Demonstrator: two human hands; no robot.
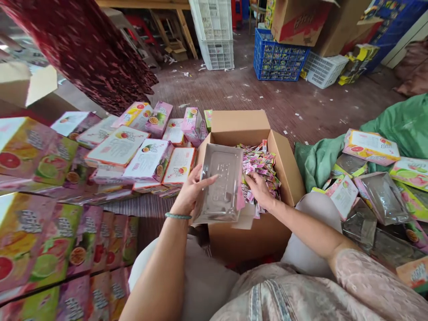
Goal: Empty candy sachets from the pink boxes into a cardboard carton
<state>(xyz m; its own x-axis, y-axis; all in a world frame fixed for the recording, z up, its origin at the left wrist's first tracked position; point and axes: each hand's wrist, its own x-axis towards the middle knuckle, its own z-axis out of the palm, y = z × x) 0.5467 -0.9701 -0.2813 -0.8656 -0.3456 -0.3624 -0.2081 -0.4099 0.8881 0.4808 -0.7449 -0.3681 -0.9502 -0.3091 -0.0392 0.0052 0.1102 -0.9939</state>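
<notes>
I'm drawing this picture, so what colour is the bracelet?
The bracelet is soft bluish green, seen best in the head view.

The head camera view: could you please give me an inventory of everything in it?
Clear plastic tray: one, transparent, over open carton's left side
Open carton: one, brown, between the knees
Small packets: many, mostly pink, inside carton
Printed boxes: many, multicoloured, left
Boxes and trays: several, multicoloured and clear, right
Cloths: green, right; dark red, upper left
Crates: white, three; blue, at least one; back
Cartons: several, brown, back right
Table: one, wooden, back left
Floor: reddish-brown, littered
Bracelet: one, green, left wrist
Hands: left, holding tray; right, at packets
</notes>
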